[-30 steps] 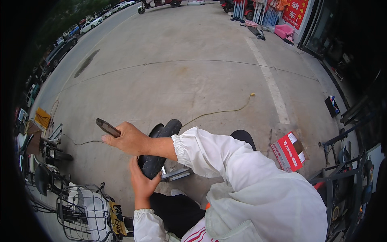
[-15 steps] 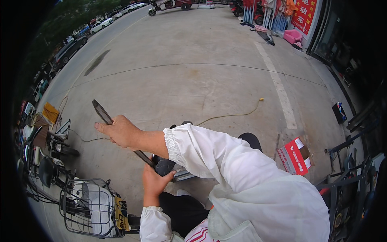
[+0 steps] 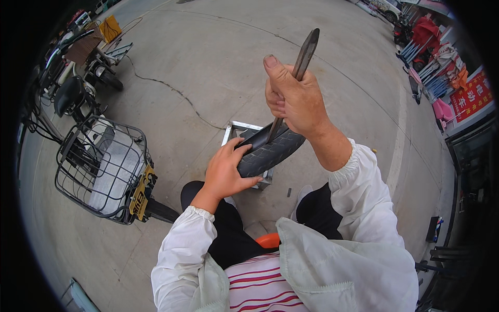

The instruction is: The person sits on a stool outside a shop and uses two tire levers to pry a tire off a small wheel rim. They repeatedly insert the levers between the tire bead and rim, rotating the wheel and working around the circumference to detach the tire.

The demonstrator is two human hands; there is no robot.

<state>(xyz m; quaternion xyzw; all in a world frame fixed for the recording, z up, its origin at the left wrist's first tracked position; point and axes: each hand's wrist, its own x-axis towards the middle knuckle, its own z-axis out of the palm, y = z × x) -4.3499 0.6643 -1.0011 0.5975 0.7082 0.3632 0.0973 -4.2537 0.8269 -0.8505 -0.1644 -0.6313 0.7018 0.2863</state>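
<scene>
A black rubber tyre (image 3: 271, 154) with a treaded outer side sits tilted in front of me, over a silver metal frame (image 3: 228, 133). My left hand (image 3: 222, 169) holds its near left side, the fingertips over the upper edge and the thumb against the tread. Closed in a fist, my right hand (image 3: 297, 101) grips a dark metal tyre lever (image 3: 306, 52). The lever stands nearly upright, its flat upper end above my thumb. Its lower end goes down at the tyre's upper edge; the tip is hidden there.
To the left stands an electric bike with a wire basket (image 3: 106, 177) and a yellow plate (image 3: 141, 192). Behind it are a dark seat (image 3: 69, 96) and a yellow box (image 3: 109, 28). A thin cable (image 3: 179, 92) crosses the concrete. A red sign (image 3: 470, 99) and pink chair (image 3: 443, 111) are far right.
The view has turned right and down. My right arm no longer reaches across to the left; the lever is now steeper. More of the tyre shows, and my left hand's fingers have spread along it.
</scene>
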